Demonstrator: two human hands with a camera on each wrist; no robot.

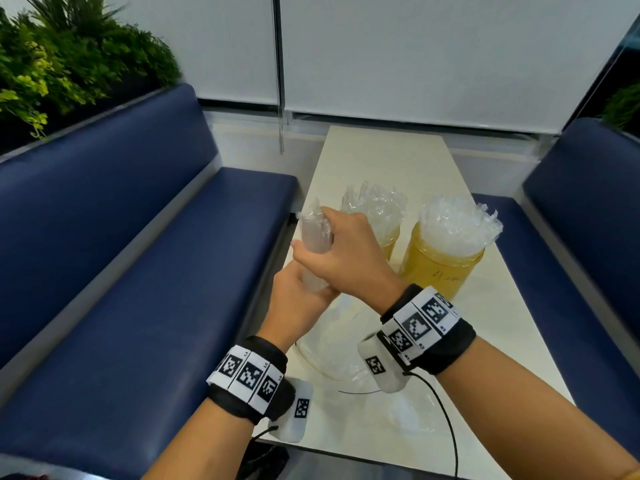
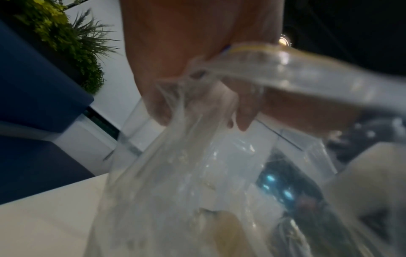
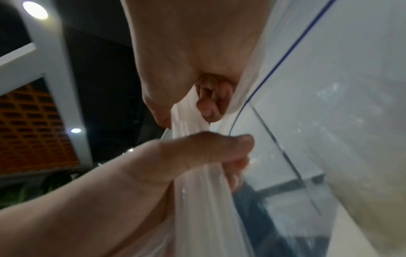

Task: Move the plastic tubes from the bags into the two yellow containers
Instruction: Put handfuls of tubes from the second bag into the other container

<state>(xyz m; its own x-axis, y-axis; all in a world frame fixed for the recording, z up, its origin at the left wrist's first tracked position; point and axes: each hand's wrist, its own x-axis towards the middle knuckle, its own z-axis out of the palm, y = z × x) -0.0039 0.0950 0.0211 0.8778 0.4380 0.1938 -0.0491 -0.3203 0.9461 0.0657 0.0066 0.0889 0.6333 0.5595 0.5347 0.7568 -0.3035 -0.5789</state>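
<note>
Above the surface (image 1: 398,157), both hands are clamping one bundle of tubes (image 1: 313,237): right hand (image 1: 343,251) fingers wrapping it, left hand (image 1: 298,303) gripping below (bag (image 1: 329,355) hanging); next, probably, lowering into a yellow container (image 1: 440,268).

A pale cream table (image 1: 391,161) runs toward twelve o'clock, ending at a window covered by white roller blinds (image 1: 433,53), with a pull cord (image 1: 281,109) hanging at about eleven. Dark blue padded benches flank it, one at nine o'clock (image 1: 131,258) and one at three (image 1: 588,209). Green leafy plants (image 1: 59,60) rise behind the nine o'clock bench back.
</note>
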